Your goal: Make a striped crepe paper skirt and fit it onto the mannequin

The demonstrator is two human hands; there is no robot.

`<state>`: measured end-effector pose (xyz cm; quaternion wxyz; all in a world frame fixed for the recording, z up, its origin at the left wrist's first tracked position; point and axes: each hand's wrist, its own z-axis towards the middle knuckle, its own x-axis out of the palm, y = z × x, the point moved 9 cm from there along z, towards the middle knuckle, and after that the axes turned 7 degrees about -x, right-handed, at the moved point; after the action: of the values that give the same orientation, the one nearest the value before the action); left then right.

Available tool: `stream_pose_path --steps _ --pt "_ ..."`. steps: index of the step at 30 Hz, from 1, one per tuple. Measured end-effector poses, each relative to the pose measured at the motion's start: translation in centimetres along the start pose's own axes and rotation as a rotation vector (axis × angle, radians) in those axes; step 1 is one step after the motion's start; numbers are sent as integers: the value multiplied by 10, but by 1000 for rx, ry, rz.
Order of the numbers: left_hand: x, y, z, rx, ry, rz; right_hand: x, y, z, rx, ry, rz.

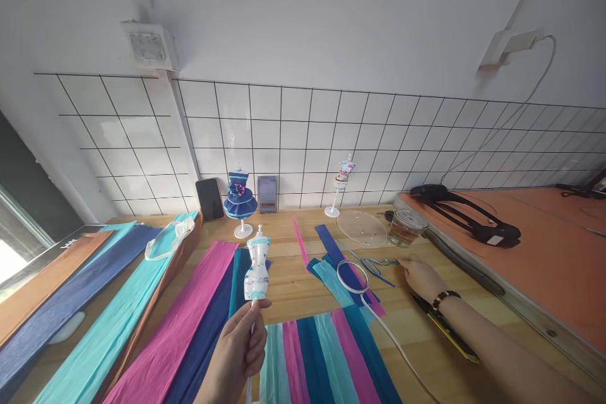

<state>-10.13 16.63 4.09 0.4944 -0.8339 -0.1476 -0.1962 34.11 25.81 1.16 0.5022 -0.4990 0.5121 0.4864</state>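
Observation:
My left hand is closed around the stem of a small white dress form, held upright with bits of turquoise at its neck and hem. On the right of the wooden table, my right hand pinches the end of a thin blue cord that lies in loose loops. A yellow and black cutter lies beneath my right wrist. Pleated strips of turquoise, pink and teal paper lie in front of me. A white ring with a cable rests on more paper strips.
Long crepe strips cover the left side. By the tiled wall stand a blue-dressed form, another small form, a black phone and a grey phone. A clear disc and glass jar are at back right.

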Motion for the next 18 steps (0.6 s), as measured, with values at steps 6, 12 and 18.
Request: stream_pose_path --steps 6,12,18 --pt "-1 0 1 -2 -16 4 -3 9 -11 -13 -31 -76" --pt "-3 -1 3 2 11 14 -3 5 -23 -5 -11 -27" --pt "0 1 2 -11 15 25 -7 -10 -25 -5 -42 289"
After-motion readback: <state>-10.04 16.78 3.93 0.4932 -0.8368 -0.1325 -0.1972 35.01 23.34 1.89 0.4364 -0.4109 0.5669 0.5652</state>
